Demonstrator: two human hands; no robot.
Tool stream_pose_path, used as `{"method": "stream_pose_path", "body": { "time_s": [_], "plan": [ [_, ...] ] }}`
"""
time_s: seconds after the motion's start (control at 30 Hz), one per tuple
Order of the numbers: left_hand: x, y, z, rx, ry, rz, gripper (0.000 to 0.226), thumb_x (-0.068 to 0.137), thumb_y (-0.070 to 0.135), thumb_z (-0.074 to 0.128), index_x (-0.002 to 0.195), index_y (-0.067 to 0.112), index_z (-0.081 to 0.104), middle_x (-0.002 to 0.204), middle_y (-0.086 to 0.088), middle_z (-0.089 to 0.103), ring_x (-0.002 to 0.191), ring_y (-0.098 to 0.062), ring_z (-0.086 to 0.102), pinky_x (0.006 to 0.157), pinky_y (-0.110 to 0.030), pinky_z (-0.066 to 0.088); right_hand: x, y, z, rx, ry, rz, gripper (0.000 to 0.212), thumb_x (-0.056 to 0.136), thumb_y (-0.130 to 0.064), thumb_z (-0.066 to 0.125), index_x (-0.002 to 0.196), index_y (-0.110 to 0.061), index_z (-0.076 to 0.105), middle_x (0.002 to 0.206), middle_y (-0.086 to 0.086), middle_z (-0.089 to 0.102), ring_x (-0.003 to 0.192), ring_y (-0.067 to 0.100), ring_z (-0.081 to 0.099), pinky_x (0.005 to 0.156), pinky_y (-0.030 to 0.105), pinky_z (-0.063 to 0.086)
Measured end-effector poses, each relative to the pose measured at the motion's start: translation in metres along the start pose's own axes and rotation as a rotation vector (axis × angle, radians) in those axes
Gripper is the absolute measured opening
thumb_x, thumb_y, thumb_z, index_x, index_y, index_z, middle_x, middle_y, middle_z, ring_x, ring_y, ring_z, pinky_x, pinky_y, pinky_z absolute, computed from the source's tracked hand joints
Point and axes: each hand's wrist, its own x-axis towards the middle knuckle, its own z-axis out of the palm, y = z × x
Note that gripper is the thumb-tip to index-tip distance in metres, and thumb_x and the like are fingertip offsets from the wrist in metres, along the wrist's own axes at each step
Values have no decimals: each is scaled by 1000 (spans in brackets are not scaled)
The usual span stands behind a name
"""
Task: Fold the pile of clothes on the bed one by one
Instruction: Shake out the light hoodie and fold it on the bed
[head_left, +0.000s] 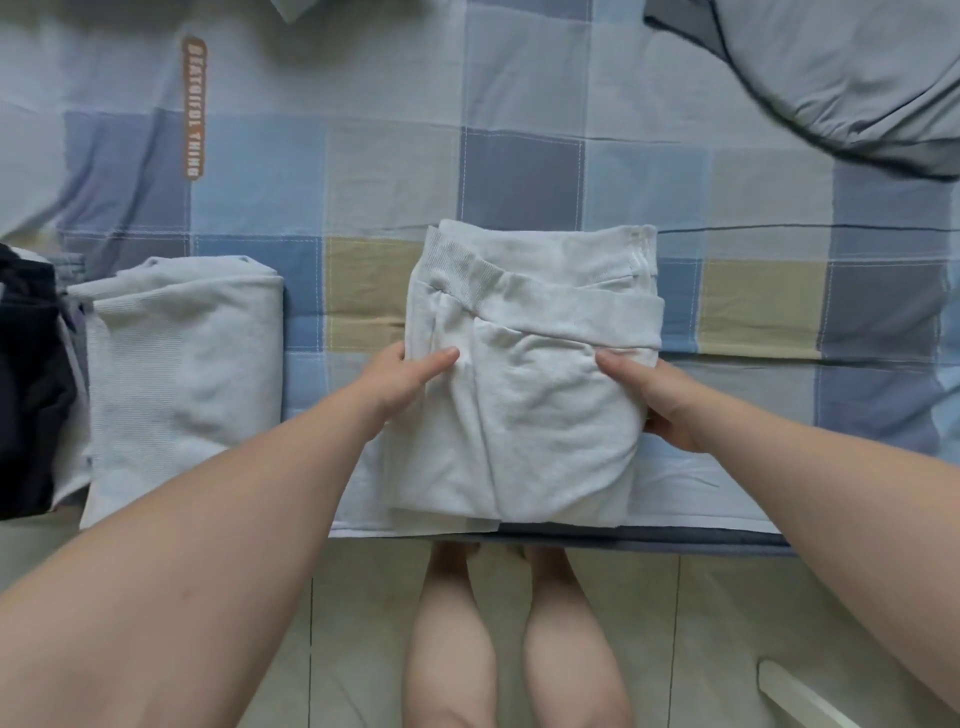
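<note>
Folded white cotton garment (524, 395), centre, lying flat on the bed (519, 176) just inside its near edge. A ribbed band (545, 306) runs across the upper part of the bundle; the lower part is smooth cloth with soft creases.

Both hands pinch the bundle at its sides. The left hand (410, 379) holds the left edge with the thumb laid on top. The right hand (654, 400) holds the right edge in the same way, thumb on top. The remaining fingers of each hand are hidden by the cloth and appear to be tucked under it. Both forearms reach in from the bottom corners.

To the left, apart from the bundle, lies a folded pale grey ribbed-knit garment (182, 374). Touching its left side is a dark navy garment (31, 389), cut off by the frame.

The bed carries a sheet checked in blue, grey and beige, with an orange printed label (193, 106) at upper left. Plain grey bedding with a dark seam (841, 67) occupies the upper right corner.

Below the bed edge: pale tiled floor (727, 623), the person's bare legs (452, 649), and a white strip (800, 696) at lower right.
</note>
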Motion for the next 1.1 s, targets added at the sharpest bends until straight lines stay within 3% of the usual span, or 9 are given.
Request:
{"method": "stream_pose_path", "body": {
  "time_s": [0.1, 0.3, 0.43, 0.5, 0.6, 0.67, 0.77, 1.0, 1.1],
  "plan": [
    [10, -14, 16, -22, 68, 74, 40, 94, 37, 69, 127, 15, 66, 115, 0, 70, 104, -16, 66, 74, -23, 49, 11, 11, 5, 49, 72, 2, 87, 59, -61, 84, 133, -25, 57, 124, -1, 68, 111, 21, 65, 104, 44, 49],
    [-23, 9, 4, 12, 224, 180, 31, 95, 36, 67, 119, 16, 66, 113, 0, 68, 108, -22, 63, 96, -37, 49, -24, -12, 3, 97, 135, -14, 84, 61, -59, 88, 127, -15, 62, 119, 1, 71, 105, 21, 69, 94, 37, 53],
    [-81, 59, -34, -21, 255, 235, 32, 96, 37, 65, 120, 16, 66, 115, 1, 68, 106, -19, 62, 87, -31, 45, -84, -61, 20, 126, 52, -74, 44, 82, -46, 77, 112, -15, 72, 105, 2, 77, 97, 21, 73, 84, 34, 55],
    [-109, 80, -59, -43, 301, 263, 33, 95, 38, 65, 119, 16, 67, 116, -1, 69, 108, -21, 63, 92, -34, 48, -108, -87, 37, 130, 41, -116, 39, 86, -43, 73, 115, -16, 72, 107, 2, 77, 100, 22, 72, 87, 35, 54],
    [-138, 104, -106, -65, 378, 294, 29, 95, 40, 64, 114, 18, 66, 113, -1, 67, 106, -23, 62, 90, -33, 48, -137, -132, 75, 95, 22, -206, 44, 87, -46, 70, 122, -19, 70, 115, 3, 75, 105, 23, 71, 94, 37, 53],
    [-149, 113, -140, -95, 405, 321, 27, 96, 38, 64, 114, 17, 66, 109, 1, 65, 102, -21, 61, 85, -29, 44, -147, -160, 105, 87, 31, -264, 43, 88, -46, 69, 121, -19, 70, 114, 3, 75, 103, 23, 72, 91, 37, 54],
    [-149, 122, -202, -131, 411, 367, 36, 96, 35, 66, 122, 11, 67, 116, -2, 68, 107, -21, 63, 91, -32, 49, -150, -198, 158, 70, 36, -331, 41, 88, -47, 69, 118, -19, 71, 111, 4, 76, 101, 23, 72, 87, 37, 55],
    [-117, 126, -404, -210, 443, 420, 29, 95, 42, 65, 113, 20, 65, 108, 5, 68, 101, -19, 65, 96, -35, 52, -122, -285, 345, 69, 39, -442, 47, 88, -50, 67, 124, -21, 69, 114, 3, 75, 103, 22, 72, 91, 37, 55],
    [-92, 123, -476, -211, 440, 437, 39, 95, 44, 65, 126, 20, 64, 116, 3, 66, 106, -20, 63, 100, -37, 51, -99, -309, 412, 71, 56, -476, 47, 86, -51, 70, 122, -21, 69, 111, 1, 76, 102, 21, 73, 95, 37, 54]
  ]
}}
